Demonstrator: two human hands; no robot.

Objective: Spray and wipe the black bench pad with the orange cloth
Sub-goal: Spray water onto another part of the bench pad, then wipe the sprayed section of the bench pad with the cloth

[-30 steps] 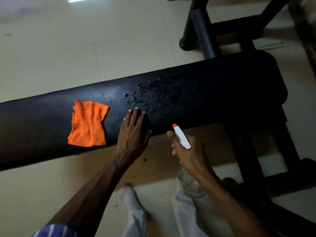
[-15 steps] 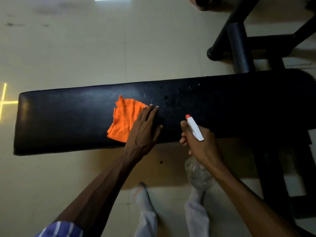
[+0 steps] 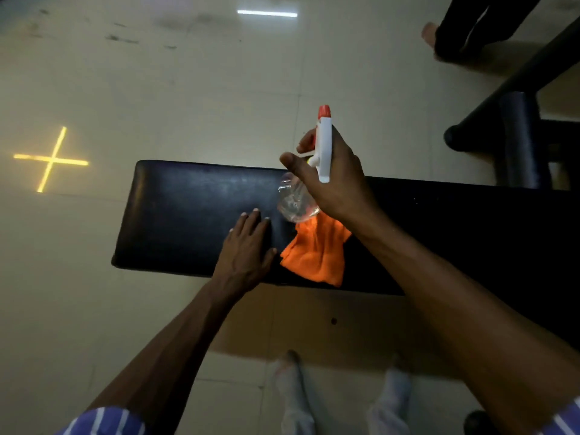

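Head view, looking down: closest to you are your two legs (image 3: pixel 342 400) on the pale floor (image 3: pixel 188 89). A bit farther out, your left hand (image 3: pixel 248 249) lies flat on the black bench pad (image 3: pixel 194 208), fingers spread wide and holding nothing. Just beside its thumb sits the orange cloth (image 3: pixel 317 255), crumpled on the near edge of the pad, partly under your right arm. Your right hand (image 3: pixel 332 177) is up above the pad and wrapped tight around the spray bottle (image 3: pixel 323 152), with one finger out front by the trigger. The red tip points away from you, past the far edge of the pad, so a squirt now would likely hit the floor. Tip the nose down at the dark pad first. Aim at the bare part to the left of your flat hand, not at the cloth. Give short, small squirts and keep the bottle up off the pad. Then pick up the cloth with your free hand and rub. Far off, there is a yellow cross (image 3: pixel 51 160) on the floor and a dark bench frame (image 3: pixel 518 142).
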